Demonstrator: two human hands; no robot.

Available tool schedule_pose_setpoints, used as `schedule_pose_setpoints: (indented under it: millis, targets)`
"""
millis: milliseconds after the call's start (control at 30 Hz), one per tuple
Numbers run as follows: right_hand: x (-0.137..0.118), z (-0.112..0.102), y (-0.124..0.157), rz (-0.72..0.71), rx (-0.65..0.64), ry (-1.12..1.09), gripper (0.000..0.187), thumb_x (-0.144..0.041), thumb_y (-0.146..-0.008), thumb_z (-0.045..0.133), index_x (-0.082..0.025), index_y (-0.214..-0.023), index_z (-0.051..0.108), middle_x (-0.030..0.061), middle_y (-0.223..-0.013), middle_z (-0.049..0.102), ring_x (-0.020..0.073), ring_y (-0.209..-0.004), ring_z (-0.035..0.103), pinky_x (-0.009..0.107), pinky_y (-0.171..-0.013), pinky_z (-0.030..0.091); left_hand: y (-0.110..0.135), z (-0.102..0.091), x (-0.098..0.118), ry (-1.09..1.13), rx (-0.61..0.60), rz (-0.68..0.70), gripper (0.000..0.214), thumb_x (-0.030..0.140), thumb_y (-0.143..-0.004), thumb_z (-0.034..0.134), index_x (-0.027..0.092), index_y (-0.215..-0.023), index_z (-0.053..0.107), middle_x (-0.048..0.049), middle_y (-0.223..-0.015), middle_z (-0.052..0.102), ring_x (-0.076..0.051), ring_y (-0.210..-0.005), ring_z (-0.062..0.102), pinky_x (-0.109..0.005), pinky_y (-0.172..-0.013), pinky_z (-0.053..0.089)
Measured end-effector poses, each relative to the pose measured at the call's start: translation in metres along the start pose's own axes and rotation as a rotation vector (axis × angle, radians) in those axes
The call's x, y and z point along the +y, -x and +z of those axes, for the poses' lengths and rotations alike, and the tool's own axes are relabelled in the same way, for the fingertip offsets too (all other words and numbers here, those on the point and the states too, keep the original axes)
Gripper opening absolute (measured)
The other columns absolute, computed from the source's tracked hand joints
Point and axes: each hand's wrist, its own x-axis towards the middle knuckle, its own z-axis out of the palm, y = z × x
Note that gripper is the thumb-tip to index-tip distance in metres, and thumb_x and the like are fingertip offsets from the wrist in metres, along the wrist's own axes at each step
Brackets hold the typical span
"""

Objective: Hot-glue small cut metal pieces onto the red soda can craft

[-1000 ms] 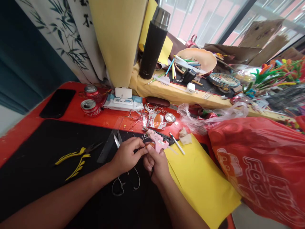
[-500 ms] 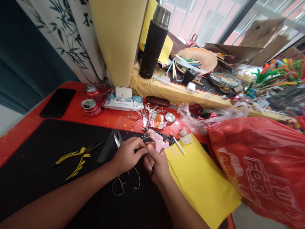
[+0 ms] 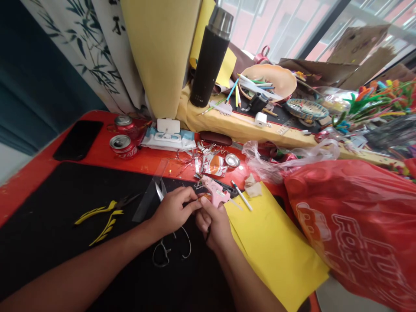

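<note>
Head view, left hand: I read the left hand (image 3: 172,212) as closed, its fingertips pinching a small orange-brown piece (image 3: 203,197), too small for me to identify, at the tip of a pink mini glue gun (image 3: 215,193).
Right hand: the right hand (image 3: 211,225) is curled shut around that gun, thumb on top.
Gun position: it sits between both hands, above the black mat (image 3: 39,225) and just beside a yellow card sheet (image 3: 276,247).
Nearby: scissors (image 3: 159,193) lie under the left hand; a white pen (image 3: 242,196) lies by the gun.
Farther out: yellow-handled pliers (image 3: 97,221), red plastic bag (image 3: 351,229).
Risk from my seat: if the gun is hot, a slip could burn the left fingertips; drips could mark the card.
</note>
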Motion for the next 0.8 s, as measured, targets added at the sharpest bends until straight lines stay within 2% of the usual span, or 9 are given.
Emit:
schedule_pose_setpoints:
  millis: [233,500,800]
  targets:
    - [0.0014,-0.0006,-0.0028,-0.001,0.009,0.023,0.051,-0.058,-0.077,0.101,-0.015,-0.081,0.074,-0.0146,-0.040,0.037,0.0040,-0.032,0.032,0.017,-0.035,0.026,0.0003,0.0046,-0.0086,0.035,-0.013,-0.045,0.021,0.027,-0.101,0.072,0.022,-0.081,0.067,0.0012,-0.078,0.071,-0.018,-0.075,0.069,-0.028,-0.072,0.050]
    - [0.0015,-0.0003,-0.0028,0.003,0.021,0.025,0.055,-0.061,-0.075,0.102,-0.018,-0.077,0.068,-0.0149,-0.039,0.035,0.0044,-0.031,0.031,0.017,-0.034,0.023,-0.0011,0.0030,-0.0056,0.061,-0.049,-0.076,0.022,0.028,-0.101,0.072,0.022,-0.081,0.067,0.0018,-0.077,0.071,-0.017,-0.076,0.069,-0.027,-0.072,0.050]
    - [0.0020,0.0002,-0.0033,0.006,0.028,0.021,0.054,-0.060,-0.075,0.101,-0.018,-0.077,0.068,-0.0148,-0.038,0.036,0.0043,-0.031,0.031,0.018,-0.034,0.024,-0.0021,0.0022,-0.0055,0.061,-0.064,-0.099,0.021,0.029,-0.101,0.071,0.022,-0.081,0.067,0.0013,-0.078,0.072,-0.018,-0.077,0.070,-0.027,-0.073,0.051]
